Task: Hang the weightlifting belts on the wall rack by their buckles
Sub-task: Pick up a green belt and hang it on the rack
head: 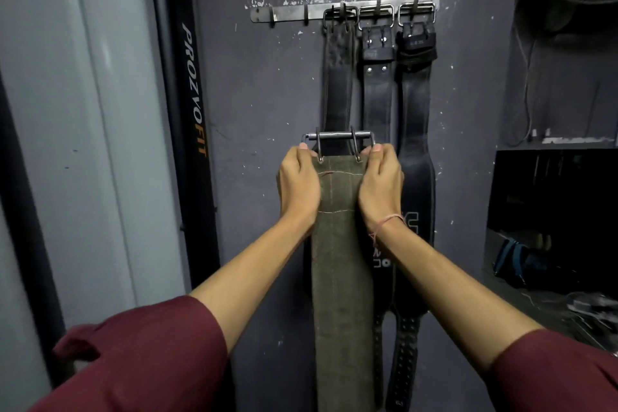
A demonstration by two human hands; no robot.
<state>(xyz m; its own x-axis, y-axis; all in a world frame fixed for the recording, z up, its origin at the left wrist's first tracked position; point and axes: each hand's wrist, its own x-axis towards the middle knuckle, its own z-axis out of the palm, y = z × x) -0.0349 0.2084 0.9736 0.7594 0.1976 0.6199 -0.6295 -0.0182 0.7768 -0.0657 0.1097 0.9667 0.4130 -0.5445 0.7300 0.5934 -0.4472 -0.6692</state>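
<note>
While three dark leather belts (378, 104) already hang by their buckles from the right-hand hooks of the metal wall rack (291, 13) on the chipped grey wall (261, 94), two left hooks remain free. Well below the rack, the stitched olive suede-like belt (341, 244) is held upright. Left hand (297, 184) and right hand (381, 181) clamp its edges just under the rectangular steel double-prong buckle (337, 136), not yet hooked.

green belt (341, 278) — tail cut off, fingers perhaps hidden

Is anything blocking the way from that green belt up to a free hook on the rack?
Nothing visible. Both hands hold the green belt below the rack; its left hooks are bare.
</note>
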